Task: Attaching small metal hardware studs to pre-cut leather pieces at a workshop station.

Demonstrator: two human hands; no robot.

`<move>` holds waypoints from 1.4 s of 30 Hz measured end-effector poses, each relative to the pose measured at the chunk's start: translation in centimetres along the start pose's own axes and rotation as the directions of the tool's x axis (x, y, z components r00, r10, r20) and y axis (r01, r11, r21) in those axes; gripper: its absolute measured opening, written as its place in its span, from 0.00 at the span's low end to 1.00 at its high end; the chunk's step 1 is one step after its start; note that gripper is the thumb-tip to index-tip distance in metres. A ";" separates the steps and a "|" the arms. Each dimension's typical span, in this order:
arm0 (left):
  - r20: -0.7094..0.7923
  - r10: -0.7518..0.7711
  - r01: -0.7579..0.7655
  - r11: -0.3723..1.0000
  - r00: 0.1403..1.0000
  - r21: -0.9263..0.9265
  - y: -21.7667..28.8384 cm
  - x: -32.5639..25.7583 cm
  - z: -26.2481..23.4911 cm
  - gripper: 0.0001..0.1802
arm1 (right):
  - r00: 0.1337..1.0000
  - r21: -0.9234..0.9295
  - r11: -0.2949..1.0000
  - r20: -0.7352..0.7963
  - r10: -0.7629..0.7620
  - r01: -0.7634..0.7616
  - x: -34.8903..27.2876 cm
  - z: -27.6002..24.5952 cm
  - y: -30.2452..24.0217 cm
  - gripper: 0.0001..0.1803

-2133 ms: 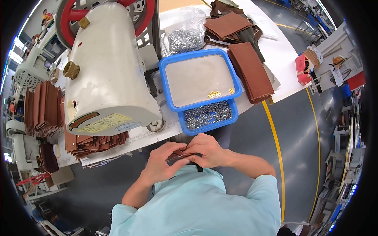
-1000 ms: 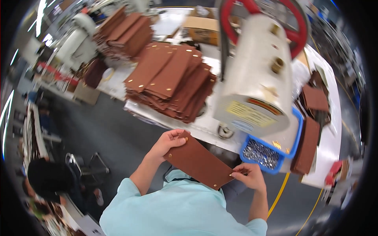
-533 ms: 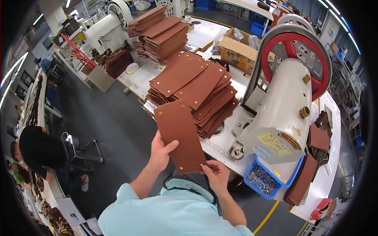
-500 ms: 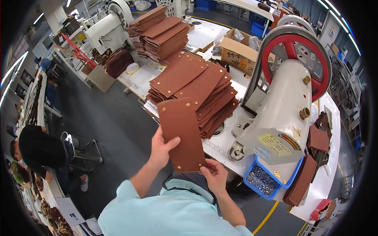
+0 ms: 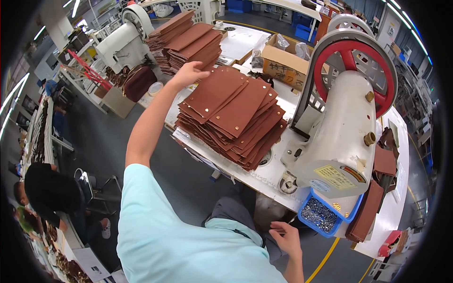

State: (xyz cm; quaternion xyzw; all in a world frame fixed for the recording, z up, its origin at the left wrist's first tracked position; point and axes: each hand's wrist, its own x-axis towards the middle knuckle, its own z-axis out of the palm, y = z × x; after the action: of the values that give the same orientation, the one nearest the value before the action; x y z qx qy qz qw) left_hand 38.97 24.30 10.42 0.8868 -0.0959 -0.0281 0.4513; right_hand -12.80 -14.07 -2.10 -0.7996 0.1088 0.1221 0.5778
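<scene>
Fingertips of your left hand (image 5: pixel 188 74) rest flat and open on the top leather panel (image 5: pixel 214 93) — square it to the stack (rivets aligned); your right hand (image 5: pixel 284 237) hangs empty.

Bright overhead light, fisheye-bent edges

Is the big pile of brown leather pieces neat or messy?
Messy. The brown leather pieces lie fanned out, corners poking different ways, under the left hand.

A white workbench (image 5: pixel 264 177) is seen, on which a fanned stack of brown leather panels (image 5: pixel 233 118) is laid just beside the left hand's fingers (image 5: pixel 200 67). Beyond them a cardboard box (image 5: pixel 283 63) is set, and a cream-coloured machine (image 5: pixel 339 137) farther right.
</scene>
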 end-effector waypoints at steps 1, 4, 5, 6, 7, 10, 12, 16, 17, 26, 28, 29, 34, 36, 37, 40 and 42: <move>-0.149 0.070 -0.029 0.965 0.986 0.262 -1.9 -0.2 0.2 0.38 | 0.998 -0.053 0.998 -0.060 -0.028 0.024 -0.8 -0.9 -0.1 0.19; -0.105 0.267 -0.247 0.954 0.958 0.169 -1.1 -4.1 4.6 0.22 | 0.956 -0.089 0.996 -0.292 -0.015 -0.012 -4.7 -5.1 -1.0 0.12; -0.078 0.342 -0.331 0.936 0.937 0.122 -1.4 -6.0 5.4 0.19 | 0.919 -0.157 0.987 -0.392 -0.045 -0.019 -5.6 -7.5 -1.4 0.09; -0.079 0.253 -0.251 0.967 0.964 0.032 -0.1 -9.0 6.8 0.17 | 0.819 -0.202 0.979 -0.558 -0.136 0.025 -6.4 -9.8 -1.5 0.05; -0.060 0.186 -0.188 0.981 0.981 -0.041 -0.6 -10.9 8.0 0.14 | 0.671 -0.188 0.982 -0.728 -0.142 0.004 -6.7 -12.1 -1.8 0.05; -0.065 0.204 -0.213 0.961 0.977 -0.177 3.1 -20.1 10.5 0.06 | 0.300 -0.228 0.965 -0.937 -0.180 -0.133 -5.2 -19.9 0.2 0.13; -0.055 0.359 -0.363 0.926 0.932 -0.102 3.1 -24.1 14.5 0.05 | 0.380 -0.538 0.669 -0.841 -0.384 -0.513 -5.0 -23.6 0.9 0.35; 0.376 0.320 -0.232 0.937 0.870 -0.261 3.1 -30.9 23.7 0.08 | 0.404 -0.411 0.456 -0.907 -0.118 -0.790 -4.1 -25.5 3.6 0.52; 0.442 0.386 -0.286 0.917 0.809 -0.278 3.6 -32.3 25.6 0.09 | 0.392 -0.398 0.457 -0.913 -0.114 -0.795 -4.2 -25.9 4.3 0.52; 0.661 0.425 -0.241 0.903 0.618 -0.355 7.1 -35.6 30.5 0.10 | 0.424 -0.284 0.656 -0.904 0.061 -0.700 -5.1 -26.9 6.5 0.48; 0.668 0.447 -0.269 0.894 0.595 -0.359 8.0 -35.4 30.9 0.11 | 0.373 -0.308 0.618 -0.927 -0.026 -0.723 -4.7 -26.3 6.2 0.49; 0.657 0.493 -0.322 0.870 0.570 -0.374 8.6 -35.4 30.9 0.10 | 0.372 -0.307 0.621 -0.928 -0.025 -0.722 -4.6 -25.8 5.9 0.49; 0.614 0.582 -0.422 0.812 0.533 -0.404 9.6 -35.5 31.7 0.09 | 0.239 -0.386 0.554 -0.916 -0.320 -0.737 -4.1 -24.2 3.6 0.43; 0.605 0.594 -0.441 0.803 0.531 -0.402 10.1 -35.5 31.8 0.09 | 0.206 -0.361 0.601 -0.927 -0.314 -0.713 -4.6 -25.3 4.0 0.39; 0.607 0.594 -0.441 0.803 0.528 -0.402 10.3 -35.4 31.9 0.09 | 0.174 -0.338 0.644 -0.936 -0.306 -0.686 -5.0 -25.9 4.1 0.35; 0.597 0.609 -0.470 0.789 0.522 -0.395 10.9 -35.1 32.3 0.09 | 0.098 -0.126 0.832 -0.991 -0.086 -0.541 -6.6 -27.2 3.8 0.26; 0.598 0.612 -0.465 0.788 0.517 -0.404 11.5 -34.9 32.4 0.10 | 0.095 -0.051 0.956 -0.995 -0.024 -0.289 -8.5 -27.4 4.3 0.22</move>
State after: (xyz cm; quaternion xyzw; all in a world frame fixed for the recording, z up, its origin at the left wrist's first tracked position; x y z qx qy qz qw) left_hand -1.33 -1.18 -0.77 0.6836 -0.5278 -0.2303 0.4484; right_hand -20.29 -41.18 5.08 -0.7235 0.5227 -0.3787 0.2447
